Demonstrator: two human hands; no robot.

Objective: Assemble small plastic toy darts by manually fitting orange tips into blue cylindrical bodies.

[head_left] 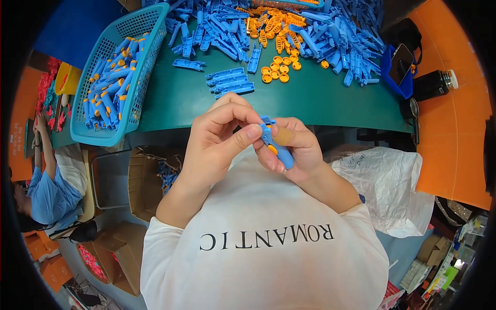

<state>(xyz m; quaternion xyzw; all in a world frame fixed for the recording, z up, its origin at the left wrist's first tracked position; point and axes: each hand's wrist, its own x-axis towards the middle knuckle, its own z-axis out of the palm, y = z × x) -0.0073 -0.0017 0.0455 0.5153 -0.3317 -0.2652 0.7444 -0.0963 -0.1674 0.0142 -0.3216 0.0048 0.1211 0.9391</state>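
Observation:
In front of my chest, both hands hold one blue plastic casing (284,158) with a round orange button on its side. It is tilted, its narrow upper end toward the table. My right hand (305,152) wraps its lower body, and a tan bandage covers the thumb. At the upper end, my left hand (219,135) pinches with thumb and forefinger; the fingertips partly hide what they grip there. Just beyond, several blue half-shells (230,82) lie side by side on the green table (178,103). Loose orange round caps (275,67) sit to their right.
Heaps of blue shells (222,31) and orange ribbed inserts (271,23) cover the table's far side. A blue basket (142,85) of assembled blue-and-orange pieces stands left. At right are a blue tray (398,85) with a phone and a black bottle (434,85). Another person (57,181) sits far left.

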